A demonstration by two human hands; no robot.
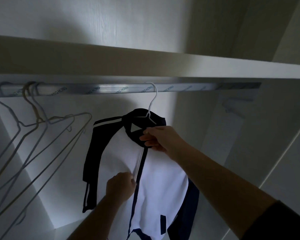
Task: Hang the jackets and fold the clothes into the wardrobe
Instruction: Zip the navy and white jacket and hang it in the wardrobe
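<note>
While the view looks up into a white wooden wardrobe (232, 135) in dim light, a white zip-front jacket with dark navy sleeves and collar (159, 184) hangs at the centre of the picture. It sits on a thin white wire hanger (153, 99), whose hook is looped over a silver metal rail printed with repeated lettering (111, 90). The rail runs across the wardrobe from left to right, just under a broad white shelf (145, 66). One navy sleeve, edged with a white stripe, falls down the jacket's left side as seen; the other shows as a dark fold behind the lower right of the white front. The right grip (158, 139), a bare hand reaching in from the lower right on an arm with a dark sleeve (287, 222) near the elbow, is pinching the navy collar at the top of the zip, fingers curled round the fabric. The left grip (121, 186), a bare hand coming up from the bottom centre, is clenched on the jacket's front edge beside the zip, about halfway down the chest. Well to the left on the same rail hang several bare wire hangers in pale colours (42, 122), bunched together and tilted, apart from the jacket.
</note>
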